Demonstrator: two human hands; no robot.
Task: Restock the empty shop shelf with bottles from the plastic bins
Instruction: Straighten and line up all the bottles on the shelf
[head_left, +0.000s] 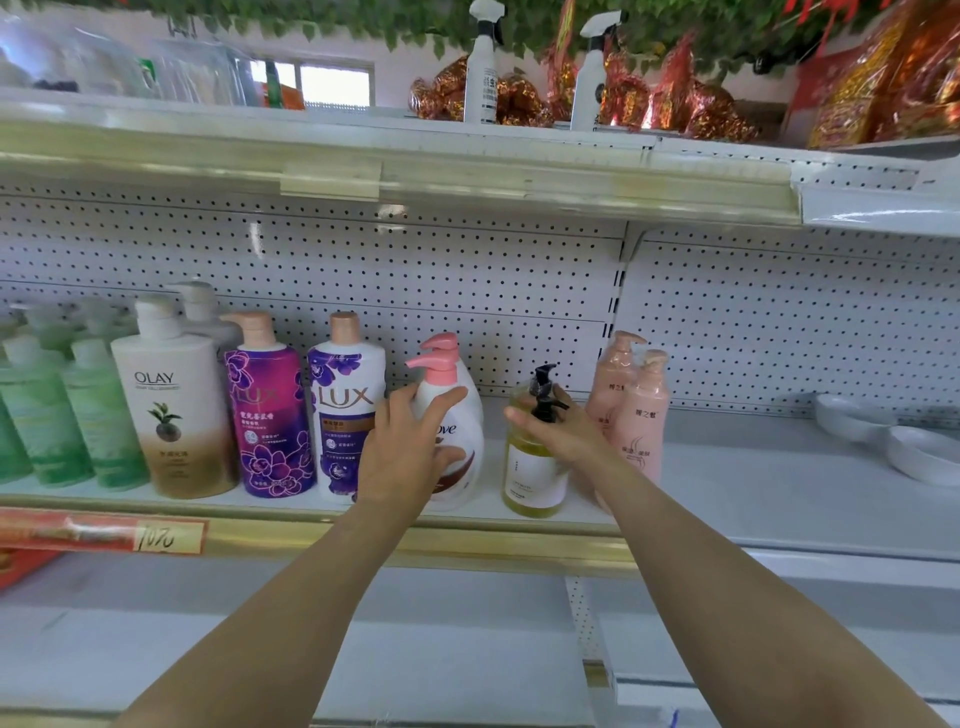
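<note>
While both hands work the middle white metal shelf (753, 499), two pump bottles are being set into the front row.
Left hand (410, 447) grips the white Dove bottle with pink pump (467, 395), fingers high and thumb low, likely to turn its label outward beside the white LUX bottle (343, 415). Right hand (563, 434) lies behind the neck of the clear yellow-green bottle with black pump (532, 478). Its fingers look fairly straight, and I cannot tell whether any close round the neck; probably steadying. Both bottles stand upright near the shelf's front edge, with a gap between them. Two pink pump bottles (641, 421) stand just right. Shelf space lies further right; no bins in view.
</note>
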